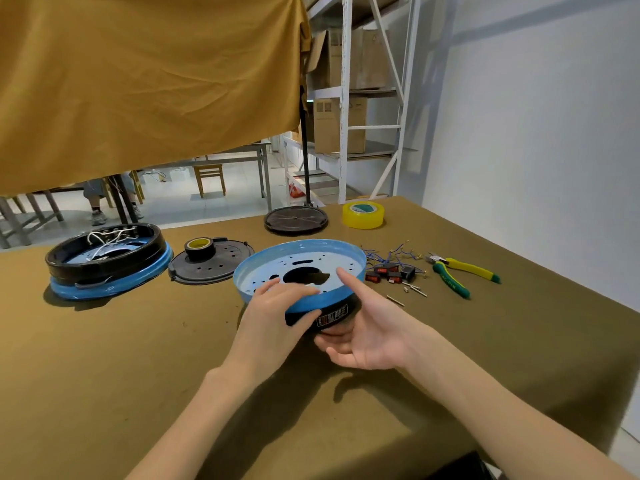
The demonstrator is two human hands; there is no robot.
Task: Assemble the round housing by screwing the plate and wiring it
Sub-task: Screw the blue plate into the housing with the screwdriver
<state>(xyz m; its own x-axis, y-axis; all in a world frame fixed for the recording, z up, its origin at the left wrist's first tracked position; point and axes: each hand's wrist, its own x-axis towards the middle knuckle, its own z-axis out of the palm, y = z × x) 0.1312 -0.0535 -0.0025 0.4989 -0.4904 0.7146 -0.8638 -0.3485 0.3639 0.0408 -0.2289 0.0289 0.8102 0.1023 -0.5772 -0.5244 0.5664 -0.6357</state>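
Note:
A round housing (301, 268), blue-rimmed with a pale perforated plate inside and a black labelled base, is held tilted above the table's middle. My left hand (277, 317) grips its near rim, fingers over the edge onto the plate and thumb on the black base. My right hand (367, 327) holds it from below at the near right, thumb reaching over the rim onto the plate. Loose wires (394, 254), red-and-black switches (389, 273) and small screws (412, 289) lie to the right.
A second housing (107, 261) with white wires sits at the left. A black perforated cover (211, 265) carries a black tape roll (200, 247). Yellow-green pliers (460, 271), a yellow tape roll (363, 215) and a black stand base (296, 220) lie farther back.

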